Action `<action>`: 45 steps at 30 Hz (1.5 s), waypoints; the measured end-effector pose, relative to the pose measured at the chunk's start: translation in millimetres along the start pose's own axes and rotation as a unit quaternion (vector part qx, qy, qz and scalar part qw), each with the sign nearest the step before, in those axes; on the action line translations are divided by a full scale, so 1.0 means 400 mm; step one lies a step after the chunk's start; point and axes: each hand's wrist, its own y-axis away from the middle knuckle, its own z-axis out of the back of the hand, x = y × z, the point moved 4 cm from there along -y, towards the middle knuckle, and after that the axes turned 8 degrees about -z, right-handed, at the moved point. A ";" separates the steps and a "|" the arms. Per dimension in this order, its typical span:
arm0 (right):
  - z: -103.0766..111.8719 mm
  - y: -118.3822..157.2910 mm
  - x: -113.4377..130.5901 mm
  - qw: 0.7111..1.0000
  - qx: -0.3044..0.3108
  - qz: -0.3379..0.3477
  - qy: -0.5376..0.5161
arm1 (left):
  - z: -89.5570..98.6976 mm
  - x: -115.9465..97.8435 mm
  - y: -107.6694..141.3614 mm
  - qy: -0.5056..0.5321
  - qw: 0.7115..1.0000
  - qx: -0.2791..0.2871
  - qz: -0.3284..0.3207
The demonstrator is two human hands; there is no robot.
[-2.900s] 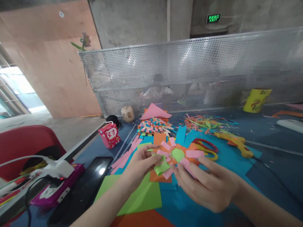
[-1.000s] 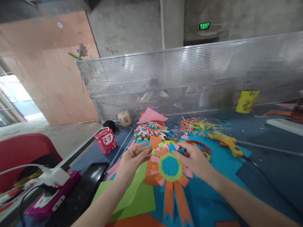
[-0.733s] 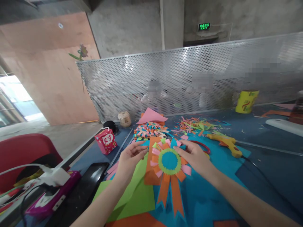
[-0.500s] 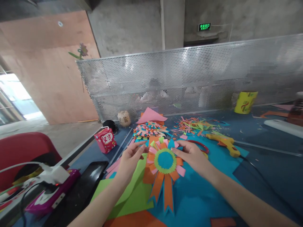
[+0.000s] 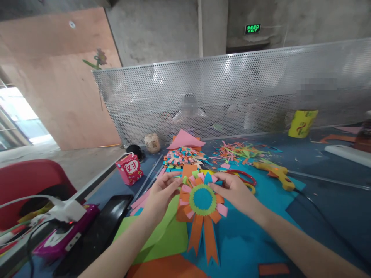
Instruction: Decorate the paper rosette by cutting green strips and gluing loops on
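Note:
A paper rosette (image 5: 203, 197) is held up over the table, its blue centre ringed in green, with orange, pink, green and blue strips around it. Two orange tails backed with blue hang from its lower edge. My right hand (image 5: 238, 193) pinches the upper right strips between thumb and fingers. At the upper left edge, my left hand (image 5: 164, 193) is closed with thumb and fingertips on the strips there. Behind the rosette lie red-handled scissors (image 5: 243, 175), partly hidden by my right hand. Finished-looking rosettes (image 5: 185, 156) are piled further back.
A yellow glue gun (image 5: 275, 173) with a cord lies right, beside paper scraps (image 5: 240, 150). Green paper (image 5: 162, 235) and blue paper (image 5: 246, 247) cover the front. On the left are a pink box (image 5: 129, 169), black phone-like slab (image 5: 98, 231) and power strip (image 5: 66, 231).
The rosette's tails have swung a little to the right and spread differently. Both hands keep their hold on its edges, and the view has shifted slightly.

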 end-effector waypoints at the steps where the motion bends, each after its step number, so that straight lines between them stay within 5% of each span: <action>1: 0.001 0.000 0.001 1.000 -0.003 0.000 -0.002 | 0.002 0.000 -0.001 0.002 1.000 -0.007 0.001; 7: 0.019 -0.015 -0.020 0.995 -0.017 -0.014 -0.102 | 0.029 -0.007 -0.013 -0.019 0.996 -0.081 -0.039; 15: 0.053 -0.025 -0.041 0.980 -0.072 -0.065 -0.176 | 0.015 -0.008 -0.011 -0.080 0.994 -0.037 -0.063; 18: 0.102 0.000 -0.014 0.968 -0.240 0.035 -0.066 | 0.012 -0.002 -0.009 -0.078 0.995 -0.025 -0.060; 21: 0.138 0.049 0.041 0.888 -0.363 0.272 0.075 | 0.010 0.015 -0.008 -0.030 0.999 -0.004 -0.022; 23: 0.132 0.071 0.064 0.836 -0.330 0.415 0.141 | 0.004 0.027 -0.007 -0.027 0.999 0.021 0.005; 25: 0.117 0.076 0.071 0.811 -0.279 0.478 0.191 | -0.003 0.033 -0.007 -0.066 0.997 0.042 0.006; 29: 0.096 0.065 0.065 0.798 -0.249 0.488 0.251 | -0.006 0.036 -0.010 -0.148 0.988 0.051 -0.016; 35: 0.102 0.065 0.058 0.766 -0.346 0.449 0.305 | 0.004 0.017 -0.019 -0.165 0.983 0.062 -0.059; 40: 0.054 0.057 0.023 0.815 -0.281 0.430 0.268 | 0.024 -0.010 -0.030 -0.173 0.982 0.017 -0.072; 45: 0.000 0.052 0.005 0.846 -0.147 0.433 0.275 | 0.078 -0.071 -0.042 -0.160 0.967 -0.093 -0.174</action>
